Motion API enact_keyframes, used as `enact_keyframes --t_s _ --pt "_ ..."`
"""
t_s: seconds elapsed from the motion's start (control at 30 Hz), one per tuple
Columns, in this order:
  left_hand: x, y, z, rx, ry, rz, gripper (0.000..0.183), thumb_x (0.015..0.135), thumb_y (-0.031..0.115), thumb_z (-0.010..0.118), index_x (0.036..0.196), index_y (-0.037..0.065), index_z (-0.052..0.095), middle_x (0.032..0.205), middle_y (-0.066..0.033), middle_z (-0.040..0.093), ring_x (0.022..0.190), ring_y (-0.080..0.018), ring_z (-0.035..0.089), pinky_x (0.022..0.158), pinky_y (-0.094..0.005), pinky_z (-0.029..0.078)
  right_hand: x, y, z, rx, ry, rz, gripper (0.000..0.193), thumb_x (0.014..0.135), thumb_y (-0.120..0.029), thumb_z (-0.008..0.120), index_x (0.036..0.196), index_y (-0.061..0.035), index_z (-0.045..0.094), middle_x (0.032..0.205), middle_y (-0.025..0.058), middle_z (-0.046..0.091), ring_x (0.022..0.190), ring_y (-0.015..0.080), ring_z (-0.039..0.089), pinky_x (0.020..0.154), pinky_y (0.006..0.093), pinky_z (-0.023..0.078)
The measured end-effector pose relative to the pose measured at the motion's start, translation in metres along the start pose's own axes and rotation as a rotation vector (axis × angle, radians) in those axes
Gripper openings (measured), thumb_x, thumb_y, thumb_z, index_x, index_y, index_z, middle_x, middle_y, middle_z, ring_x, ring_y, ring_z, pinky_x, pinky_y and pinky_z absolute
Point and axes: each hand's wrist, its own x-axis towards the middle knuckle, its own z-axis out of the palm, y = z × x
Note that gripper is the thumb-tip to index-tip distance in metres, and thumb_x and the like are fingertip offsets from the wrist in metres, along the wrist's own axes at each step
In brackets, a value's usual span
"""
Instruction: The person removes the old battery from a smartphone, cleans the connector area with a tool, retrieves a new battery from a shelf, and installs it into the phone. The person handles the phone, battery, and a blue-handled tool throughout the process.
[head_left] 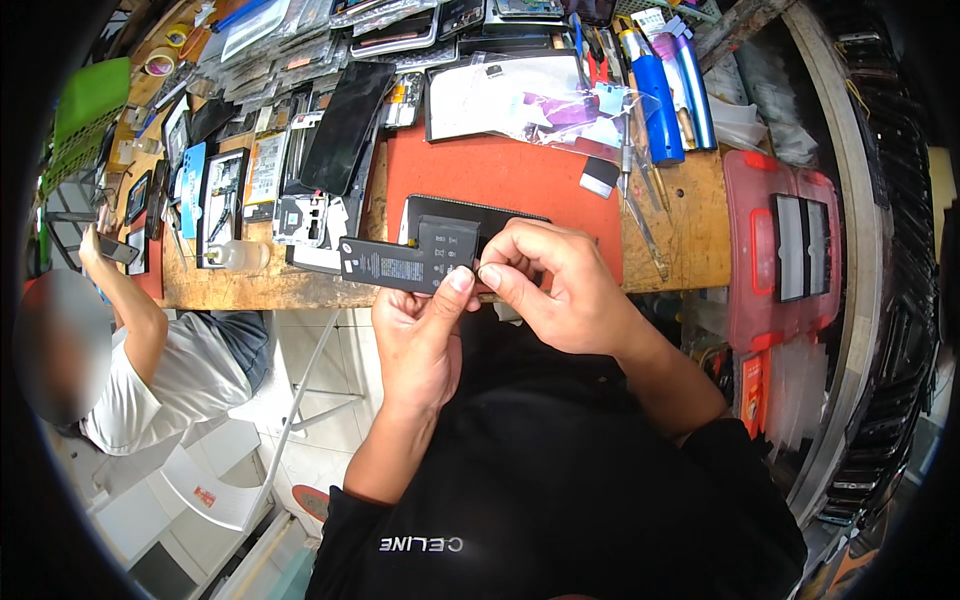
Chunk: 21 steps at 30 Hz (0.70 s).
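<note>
An L-shaped black phone battery with pale print is held above the bench's front edge. My left hand grips its lower edge, thumb on top and fingers underneath. At the battery's right end, my right hand is closed in a pinch, thumb against the curled fingers. Whatever lies between those fingertips is too small to make out. Behind the battery, a flat black phone part lies on the orange mat, partly hidden by the battery and my right hand.
Opened phones and a black screen crowd the bench's left. Behind are a plastic bag, a blue cylinder and screwdrivers. A clear bottle stands left; a red translucent case right. Another person sits left, holding a phone.
</note>
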Motion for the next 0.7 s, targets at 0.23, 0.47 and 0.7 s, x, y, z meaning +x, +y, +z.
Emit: enact_keyframes --t_s 0.23,0.47,0.7 --pt "-0.001 -0.005 0.000 -0.010 0.012 -0.010 0.011 0.104 0.009 0.078 0.111 0.003 0.072 0.099 -0.0044 0.075 0.086 -0.0127 0.066 0.081 -0.0299 0.053 0.003 -0.006 -0.005 0.039 -0.036 0.085 0.006 0.102 0.003 0.067 0.097 0.0057 0.066 0.084 0.0113 0.073 0.077 0.0152 0.075 0.068 0.0312 0.058" --pt "-0.002 -0.007 -0.001 0.047 0.024 0.011 0.013 0.103 0.007 0.078 0.114 0.003 0.072 0.102 -0.0039 0.075 0.088 -0.0124 0.066 0.080 -0.0296 0.053 0.006 -0.004 -0.006 -0.077 -0.075 0.088 0.006 0.105 -0.001 0.070 0.100 0.0019 0.069 0.084 0.0019 0.071 0.073 0.0032 0.063 0.062 0.0235 0.049" --pt "-0.009 -0.004 -0.006 0.030 0.043 -0.030 0.014 0.103 0.005 0.077 0.116 0.004 0.072 0.105 -0.0030 0.076 0.090 -0.0107 0.066 0.079 -0.0283 0.051 0.004 0.000 -0.006 -0.010 -0.080 0.134 0.008 0.101 -0.002 0.071 0.096 0.0040 0.068 0.082 0.0107 0.074 0.073 0.0136 0.072 0.065 0.0310 0.054"
